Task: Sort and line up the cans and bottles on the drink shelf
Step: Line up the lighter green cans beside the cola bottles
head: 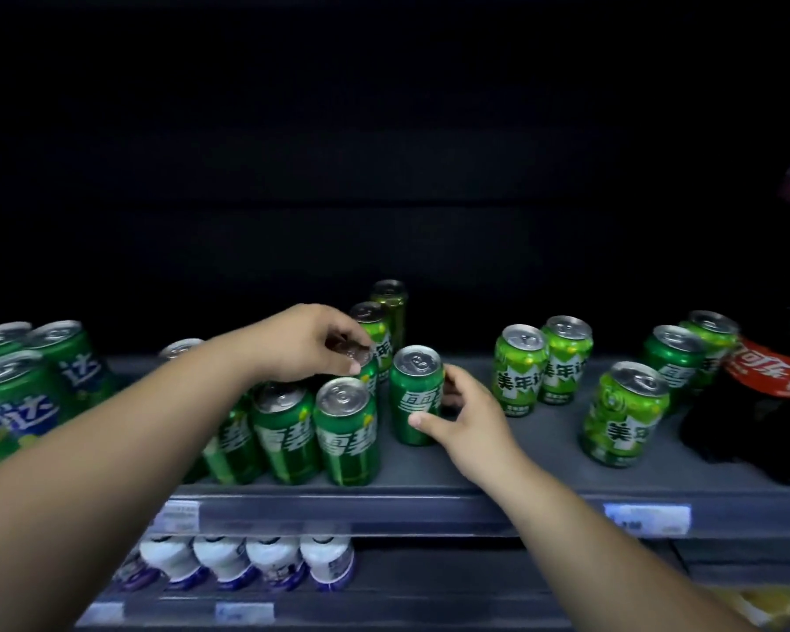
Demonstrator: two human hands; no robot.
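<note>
- On the lower shelf nearest you, white bottles (247, 563) stand in a row.
- Above, on the drink shelf (475, 476), your right hand (470, 417) wraps thumb and fingers round an upright green can (417, 394).
- Just left, further in, your left hand (302, 344) pinches the top of a clustered can (361, 358).
- Right of both, a pair of lime cans (521, 371) stands touching.

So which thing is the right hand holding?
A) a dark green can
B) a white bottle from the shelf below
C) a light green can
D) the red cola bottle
A: the right hand has its thumb and fingers curled round the dark green Sprite can, which stands upright beside the front row, while the left hand grips the top of a second Sprite can.
</note>
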